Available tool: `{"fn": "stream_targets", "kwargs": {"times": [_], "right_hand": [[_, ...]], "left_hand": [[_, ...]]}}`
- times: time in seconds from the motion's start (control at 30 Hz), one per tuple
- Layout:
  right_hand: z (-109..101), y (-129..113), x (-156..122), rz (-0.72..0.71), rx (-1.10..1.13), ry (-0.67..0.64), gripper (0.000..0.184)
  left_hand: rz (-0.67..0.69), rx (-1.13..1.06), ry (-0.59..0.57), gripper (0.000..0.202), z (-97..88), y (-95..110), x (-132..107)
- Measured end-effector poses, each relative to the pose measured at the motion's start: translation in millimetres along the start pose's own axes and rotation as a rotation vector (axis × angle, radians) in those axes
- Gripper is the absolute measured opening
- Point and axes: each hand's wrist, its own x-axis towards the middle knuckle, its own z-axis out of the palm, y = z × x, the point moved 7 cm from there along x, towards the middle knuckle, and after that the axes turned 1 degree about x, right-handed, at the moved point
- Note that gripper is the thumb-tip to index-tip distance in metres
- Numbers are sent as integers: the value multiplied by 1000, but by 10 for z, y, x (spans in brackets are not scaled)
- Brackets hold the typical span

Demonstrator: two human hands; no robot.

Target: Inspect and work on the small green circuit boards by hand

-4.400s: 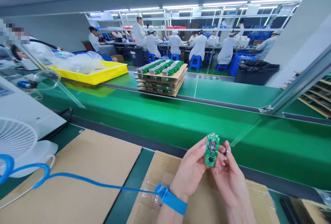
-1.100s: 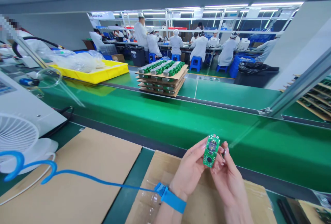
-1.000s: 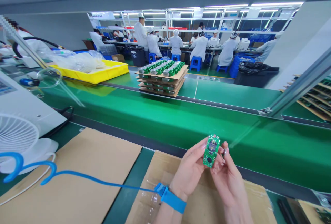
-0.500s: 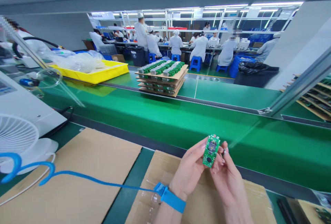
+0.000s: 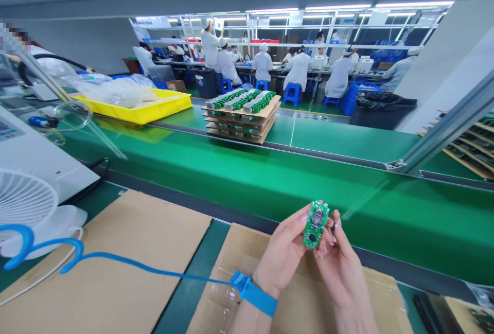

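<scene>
A small green circuit board (image 5: 316, 224) stands upright between both my hands, above a cardboard sheet (image 5: 247, 267). My left hand (image 5: 283, 254) grips its left edge with curled fingers and wears a blue wrist strap (image 5: 254, 297) with a coiled blue cord (image 5: 116, 259). My right hand (image 5: 339, 262) pinches the board's right side, and a small shiny piece (image 5: 335, 225) shows at its fingertips.
A green conveyor belt (image 5: 270, 174) runs across in front of me. On the far bench sit stacked cardboard trays of green boards (image 5: 241, 115) and a yellow tray (image 5: 154, 110) with plastic bags. A white fan (image 5: 27, 205) stands at my left. Workers in white sit beyond.
Hardly anything differs: both hands keep the board in the same place. A standing worker in the background has raised an arm.
</scene>
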Motion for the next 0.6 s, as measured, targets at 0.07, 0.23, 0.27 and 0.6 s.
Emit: {"fn": "stream_targets", "kwargs": {"times": [0.07,0.23,0.27,0.6], "right_hand": [[5,1,0,2,1,0,45],[17,5,0,7,3,-6,44],[17,6,0,8,4,-8,44],[1,12,1,12,4,-11,45]], "left_hand": [[-1,-1,2,34,-2,-1,1],[-4,4,-8,34,10,-4,3],[-5,3,-6,34,9,-4,4],[-2,-2,-1,32,23,4,8]]}}
